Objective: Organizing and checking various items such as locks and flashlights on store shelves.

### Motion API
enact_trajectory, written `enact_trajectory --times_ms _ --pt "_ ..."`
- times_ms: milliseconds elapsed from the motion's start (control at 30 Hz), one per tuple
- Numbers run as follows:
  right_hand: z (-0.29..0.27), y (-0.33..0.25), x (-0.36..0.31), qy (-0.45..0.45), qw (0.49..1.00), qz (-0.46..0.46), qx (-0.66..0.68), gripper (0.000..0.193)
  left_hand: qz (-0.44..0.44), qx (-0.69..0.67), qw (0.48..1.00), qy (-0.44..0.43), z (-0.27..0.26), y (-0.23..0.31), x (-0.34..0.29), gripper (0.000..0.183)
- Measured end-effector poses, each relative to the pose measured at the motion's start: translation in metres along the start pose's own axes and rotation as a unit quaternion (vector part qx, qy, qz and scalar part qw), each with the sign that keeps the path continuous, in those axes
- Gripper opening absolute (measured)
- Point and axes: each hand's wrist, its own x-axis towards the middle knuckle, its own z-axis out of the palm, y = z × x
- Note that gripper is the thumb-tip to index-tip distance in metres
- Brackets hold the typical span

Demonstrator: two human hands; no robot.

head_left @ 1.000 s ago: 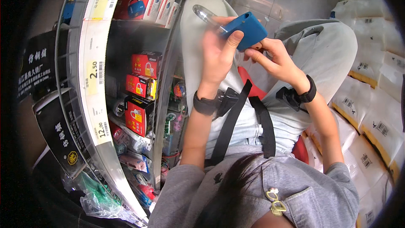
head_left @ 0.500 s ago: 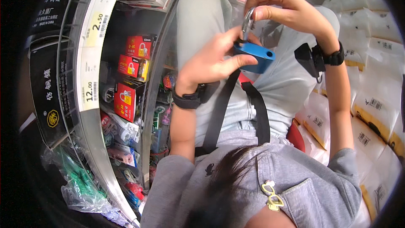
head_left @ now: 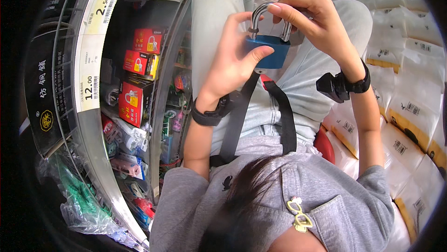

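Note:
A padlock with a blue body [head_left: 270,52] and a thick silver shackle [head_left: 255,15] is held upright above my lap. My left hand [head_left: 233,58] grips the body from the side, its thumb lying across the front. The fingers of my right hand [head_left: 316,21] pinch the top of the shackle's bend. Both shackle legs come down to the top of the body; a dark ring sits round the left leg. Beneath the body a small silver piece [head_left: 261,71] sticks out; I cannot tell whether it is a key.
At the left stands a shelf with a white price strip [head_left: 91,61], holding red padlock boxes [head_left: 131,103] and small packaged goods. A black box [head_left: 44,93] and a clear plastic bag [head_left: 81,200] lie beyond it. White packages [head_left: 396,107] are stacked at the right.
The padlock has been turned upright. Its shackle, tilted with one hole of the body exposed before, now lines up with both legs at the body. My right hand has moved slightly down.

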Motion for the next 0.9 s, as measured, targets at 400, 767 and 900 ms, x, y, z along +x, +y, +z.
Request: enact_trajectory --times_ms 400,767,900 --pt "0.027 0.003 -0.013 0.152 0.988 0.028 0.017 0.024 0.007 -0.066 0.997 0.038 0.021 -0.003 -0.007 0.052" --pt "0.035 0.02 -0.007 0.134 0.989 0.061 -0.01 0.028 0.056 -0.107 0.987 0.109 0.029 -0.02 0.002 0.063" --pt "0.028 0.024 -0.009 0.11 0.993 0.036 -0.007 0.028 0.037 -0.125 0.986 0.104 0.027 -0.017 0.003 0.063"
